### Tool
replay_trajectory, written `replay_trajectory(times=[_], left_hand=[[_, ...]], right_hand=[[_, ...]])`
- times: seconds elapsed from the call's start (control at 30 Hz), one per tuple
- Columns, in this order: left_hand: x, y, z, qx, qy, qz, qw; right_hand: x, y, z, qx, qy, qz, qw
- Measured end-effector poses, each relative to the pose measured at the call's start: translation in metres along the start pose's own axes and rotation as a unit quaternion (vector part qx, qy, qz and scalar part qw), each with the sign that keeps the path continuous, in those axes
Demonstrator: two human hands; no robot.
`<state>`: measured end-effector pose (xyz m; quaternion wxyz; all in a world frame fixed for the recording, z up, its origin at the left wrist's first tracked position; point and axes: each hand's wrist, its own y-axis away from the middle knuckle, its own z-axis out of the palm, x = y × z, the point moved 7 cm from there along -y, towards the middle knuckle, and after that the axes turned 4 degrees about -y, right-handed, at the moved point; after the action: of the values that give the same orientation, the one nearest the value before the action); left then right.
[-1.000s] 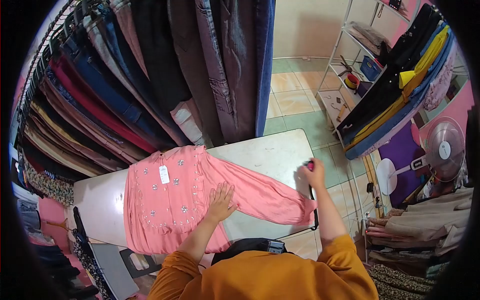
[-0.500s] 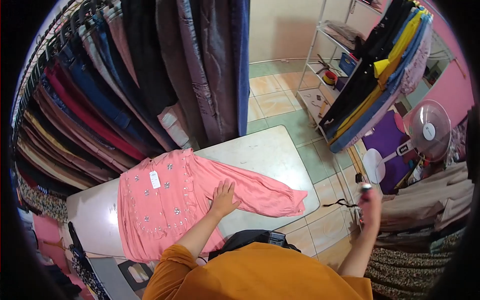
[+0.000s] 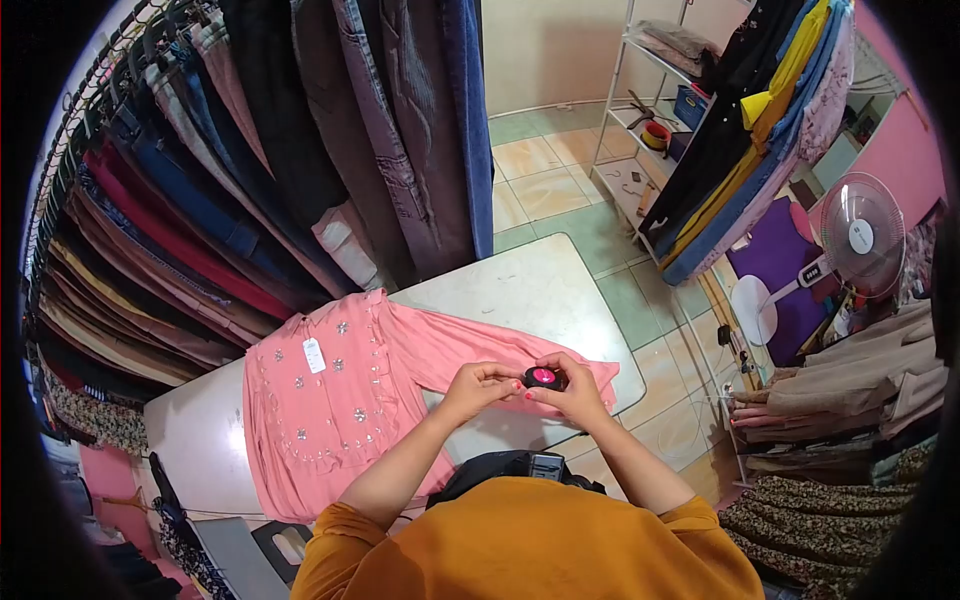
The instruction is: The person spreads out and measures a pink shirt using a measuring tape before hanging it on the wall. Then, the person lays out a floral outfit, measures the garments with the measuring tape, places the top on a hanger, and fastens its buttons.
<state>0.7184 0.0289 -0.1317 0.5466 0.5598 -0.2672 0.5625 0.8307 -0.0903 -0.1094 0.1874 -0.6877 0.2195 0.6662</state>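
Observation:
My right hand [image 3: 578,393] is closed around a small round black case with a pink centre [image 3: 543,377], which looks like a retractable tape measure. Against the left edge of this case, my left hand [image 3: 483,390] pinches with thumb and fingers; what lies between them is too small to make out. Both hands are above the sleeve of a pink blouse [image 3: 330,400], spread face up on a white table [image 3: 500,285]. Silver flower-like decorations dot the blouse front, and a white tag [image 3: 314,355] lies near its neckline. Its other sleeve is not visible.
Trousers and jeans [image 3: 220,210] hang on a long rack behind the table at left. To the right are a white shelf rack [image 3: 640,130] with hanging clothes, a standing fan [image 3: 860,235] and more hung garments [image 3: 850,400]. Tiled floor [image 3: 625,290] shows beyond the table.
My right hand has come in from the far right, bringing the black case over the sleeve. My left hand has lifted off the blouse and moved right to meet it.

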Motion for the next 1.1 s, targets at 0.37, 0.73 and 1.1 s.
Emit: replay_trajectory(times=[0.37,0.73,1.1], left_hand=[[-0.030,-0.018,-0.177,0.274,-0.291,-0.006,0.917],[0.011,-0.031,-0.346,0.453,-0.519,0.007,0.725],[-0.026,-0.046,-0.357,0.439,-0.564,0.069,0.696]], right_hand=[[0.064,0.033,-0.078,0.164,0.064,0.136,0.975],[0.113,0.097,-0.199,0.374,0.136,0.243,0.885],[0.145,0.095,-0.198,0.385,0.177,0.246,0.872]])
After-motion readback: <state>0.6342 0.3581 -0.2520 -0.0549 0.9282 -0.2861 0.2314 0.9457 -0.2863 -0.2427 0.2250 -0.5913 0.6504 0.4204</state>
